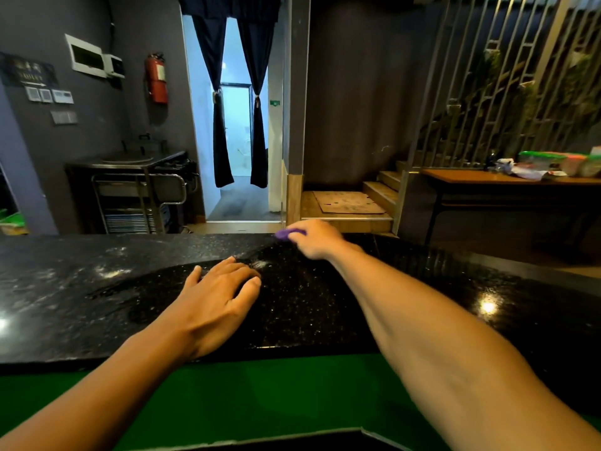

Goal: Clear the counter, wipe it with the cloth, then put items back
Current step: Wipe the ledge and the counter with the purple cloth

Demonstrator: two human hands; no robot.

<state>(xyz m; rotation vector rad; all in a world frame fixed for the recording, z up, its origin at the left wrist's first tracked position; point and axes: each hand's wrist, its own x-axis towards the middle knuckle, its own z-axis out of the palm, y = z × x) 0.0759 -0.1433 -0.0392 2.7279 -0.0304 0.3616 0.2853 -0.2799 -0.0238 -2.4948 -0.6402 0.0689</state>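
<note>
Right grip [317, 237] holds purple cloth [286, 234] on counter [65, 288], left grip [218, 297] flat, sign [31, 73] blurred

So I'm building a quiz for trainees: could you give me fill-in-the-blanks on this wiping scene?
The right hand grips a ____ cloth.
The left hand rests on the counter, holding ____.
The fire extinguisher on the wall is ____.
Missing: purple; nothing; red.

The dark wall sign [28, 72] appears to read "TOILET" above an arrow [33, 83].
</note>
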